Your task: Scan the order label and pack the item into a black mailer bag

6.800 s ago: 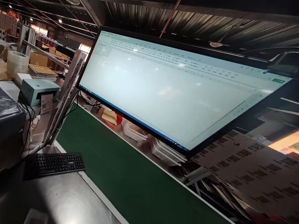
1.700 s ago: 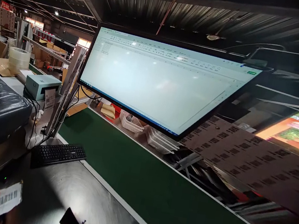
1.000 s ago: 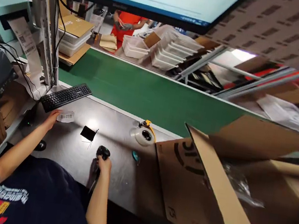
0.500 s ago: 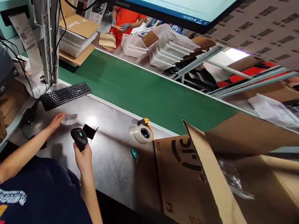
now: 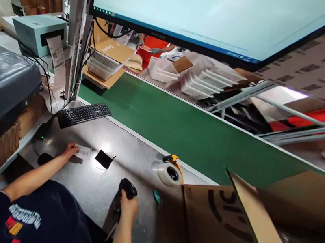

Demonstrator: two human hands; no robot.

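My left hand (image 5: 69, 151) rests on the steel worktop (image 5: 132, 153), its fingers holding the near edge of a white barcode label (image 5: 83, 151). My right hand (image 5: 128, 205) is closed round a black handheld barcode scanner (image 5: 127, 188) standing on the worktop near the front edge. A small black pouch (image 5: 104, 159) lies between the label and the scanner. A black keyboard (image 5: 83, 114) lies beyond my left hand.
A tape roll with a yellow cutter (image 5: 170, 172) sits by the green conveyor belt (image 5: 191, 136). An open cardboard box (image 5: 244, 229) fills the right. A large monitor (image 5: 216, 15) hangs above. A label printer (image 5: 37, 32) stands at left. A person in orange (image 5: 151, 46) works across the belt.
My right hand has carried the scanner from over the label back to the right and set it down near the front edge. The view has shifted left. My left hand stays on the label.
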